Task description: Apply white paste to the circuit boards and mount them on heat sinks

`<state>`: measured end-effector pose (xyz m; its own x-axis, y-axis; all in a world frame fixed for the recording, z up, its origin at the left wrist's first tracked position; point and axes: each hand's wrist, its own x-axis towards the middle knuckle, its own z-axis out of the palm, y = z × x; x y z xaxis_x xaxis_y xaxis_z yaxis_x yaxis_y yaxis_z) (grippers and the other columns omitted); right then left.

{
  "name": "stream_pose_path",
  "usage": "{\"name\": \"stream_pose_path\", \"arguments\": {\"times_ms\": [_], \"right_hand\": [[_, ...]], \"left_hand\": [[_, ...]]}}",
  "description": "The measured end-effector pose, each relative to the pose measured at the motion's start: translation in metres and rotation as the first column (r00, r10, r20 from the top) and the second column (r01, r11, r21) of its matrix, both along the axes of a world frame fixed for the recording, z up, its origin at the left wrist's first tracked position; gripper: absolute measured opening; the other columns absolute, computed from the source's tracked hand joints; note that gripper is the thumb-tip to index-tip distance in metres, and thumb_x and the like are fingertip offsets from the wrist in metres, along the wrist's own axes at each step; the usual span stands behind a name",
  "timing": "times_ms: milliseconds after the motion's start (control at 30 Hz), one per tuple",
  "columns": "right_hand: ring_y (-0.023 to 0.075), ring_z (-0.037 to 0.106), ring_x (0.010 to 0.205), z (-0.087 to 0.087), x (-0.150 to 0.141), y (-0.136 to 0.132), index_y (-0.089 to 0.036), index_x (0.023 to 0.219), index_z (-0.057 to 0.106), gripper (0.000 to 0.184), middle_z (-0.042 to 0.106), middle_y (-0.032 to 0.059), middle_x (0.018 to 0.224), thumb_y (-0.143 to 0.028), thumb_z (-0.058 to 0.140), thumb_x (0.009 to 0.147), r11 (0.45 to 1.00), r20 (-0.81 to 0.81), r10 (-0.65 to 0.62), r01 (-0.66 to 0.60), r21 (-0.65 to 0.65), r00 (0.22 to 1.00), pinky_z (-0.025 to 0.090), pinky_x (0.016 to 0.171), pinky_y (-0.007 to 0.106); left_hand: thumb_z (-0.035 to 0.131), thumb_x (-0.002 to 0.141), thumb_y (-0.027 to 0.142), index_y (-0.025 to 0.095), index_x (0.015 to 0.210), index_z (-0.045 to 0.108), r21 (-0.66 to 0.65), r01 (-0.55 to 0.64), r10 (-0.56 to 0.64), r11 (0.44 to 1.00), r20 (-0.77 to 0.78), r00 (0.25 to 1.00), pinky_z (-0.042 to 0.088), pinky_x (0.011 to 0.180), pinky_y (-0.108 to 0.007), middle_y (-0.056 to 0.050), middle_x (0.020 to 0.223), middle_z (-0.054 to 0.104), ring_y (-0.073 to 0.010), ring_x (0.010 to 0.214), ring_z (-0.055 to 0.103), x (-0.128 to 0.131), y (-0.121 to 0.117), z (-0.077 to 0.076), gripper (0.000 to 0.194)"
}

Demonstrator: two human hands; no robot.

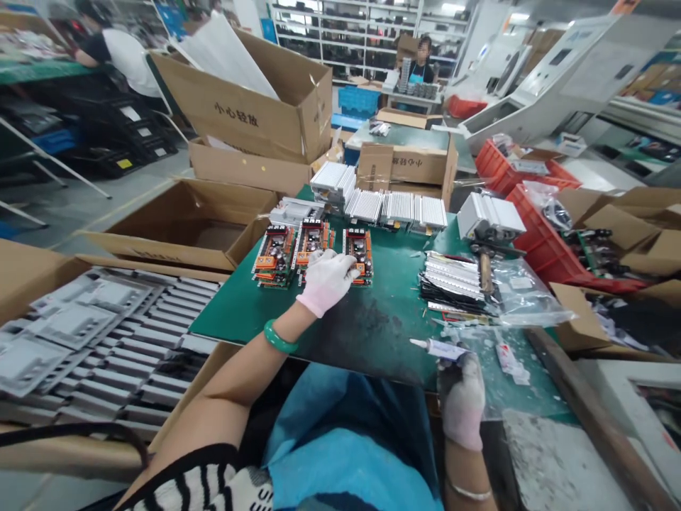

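My left hand (328, 282), in a white glove, reaches over the green table to a circuit board (360, 245) with orange and black connectors. Its fingers are curled at the board's left edge and partly hide it. Two stacks of similar boards stand to the left: one stack (274, 259) at the far side and another stack (315, 238) just behind the hand. My right hand (464, 390), also gloved, is closed around a white paste tube (444, 349) near the table's front edge. The tube's narrow nozzle points left.
Finned heat sinks (396, 208) line the table's back. On the right lie a pile of metal strips (455, 280), a hammer (485, 270) and a plastic bag (526, 294). A box of grey casings (106, 333) stands left, an open carton (186, 220) behind it. Red crates (564, 248) flank the right.
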<state>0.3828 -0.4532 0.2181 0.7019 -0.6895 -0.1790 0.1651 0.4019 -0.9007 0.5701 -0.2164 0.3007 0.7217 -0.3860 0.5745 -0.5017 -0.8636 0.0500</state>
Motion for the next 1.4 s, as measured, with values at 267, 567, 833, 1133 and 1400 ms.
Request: {"name": "stream_pose_path", "arguments": {"times_ms": [267, 567, 833, 1133, 1400], "right_hand": [[0.0098, 0.053, 0.057, 0.008, 0.003, 0.002, -0.022, 0.091, 0.059, 0.028, 0.063, -0.006, 0.073, -0.046, 0.067, 0.08, 0.999, -0.02, 0.021, -0.02, 0.03, 1.0, 0.045, 0.055, 0.023], [0.0129, 0.059, 0.066, -0.002, 0.0, 0.0, -0.023, 0.099, 0.062, 0.035, 0.066, -0.0028, 0.08, -0.053, 0.063, 0.082, 0.999, -0.097, 0.052, -0.052, -0.001, 0.994, 0.05, 0.06, 0.025], [0.0148, 0.059, 0.059, -0.003, 0.002, 0.0, -0.025, 0.113, 0.065, 0.05, 0.067, -0.0017, 0.076, -0.059, 0.068, 0.075, 0.993, -0.156, 0.087, -0.099, -0.07, 0.984, 0.049, 0.054, 0.027], [0.0199, 0.063, 0.082, 0.033, -0.014, -0.026, -0.019, 0.104, 0.067, 0.052, 0.07, 0.0029, 0.092, -0.058, 0.067, 0.069, 0.946, -0.336, -0.043, -0.07, -0.318, 0.941, 0.049, 0.066, 0.028], [0.0163, 0.054, 0.059, 0.06, -0.05, -0.104, -0.018, 0.084, 0.066, 0.042, 0.061, -0.0001, 0.063, -0.057, 0.063, 0.07, 0.815, -0.38, -0.382, 0.113, -0.568, 0.842, 0.044, 0.057, 0.029]], "left_hand": [[0.079, 0.075, 0.036, 0.019, 0.14, 0.048, 0.232, 0.051, -0.023, 0.971, -0.125, 0.992, 0.025, 0.116, -0.049, -0.013, 0.133, 0.057, -0.0317, 0.129, 0.047, -0.017, -0.016, -0.006, 0.073], [0.076, 0.076, 0.019, 0.017, 0.141, 0.048, 0.252, 0.027, 0.019, 0.967, -0.177, 0.984, 0.021, 0.121, -0.053, -0.015, 0.138, 0.056, -0.0302, 0.127, 0.052, -0.003, -0.006, -0.009, 0.071], [0.07, 0.083, 0.041, 0.024, 0.138, 0.052, 0.003, 0.156, -0.152, 0.988, -0.195, 0.969, 0.013, 0.122, -0.058, -0.009, 0.143, 0.054, -0.0322, 0.141, 0.038, -0.05, 0.0, -0.03, 0.06], [0.065, 0.082, 0.035, 0.023, 0.119, 0.063, -0.141, 0.364, -0.39, 0.921, -0.397, 0.831, 0.037, 0.114, -0.05, -0.006, 0.124, 0.067, -0.0271, 0.126, 0.056, -0.084, -0.005, -0.073, 0.038], [0.056, 0.09, 0.039, 0.023, 0.11, 0.067, -0.075, 0.473, -0.478, 0.878, -0.189, 0.858, 0.044, 0.105, -0.051, -0.007, 0.118, 0.07, -0.0292, 0.118, 0.061, -0.068, -0.01, -0.082, 0.028]]}}
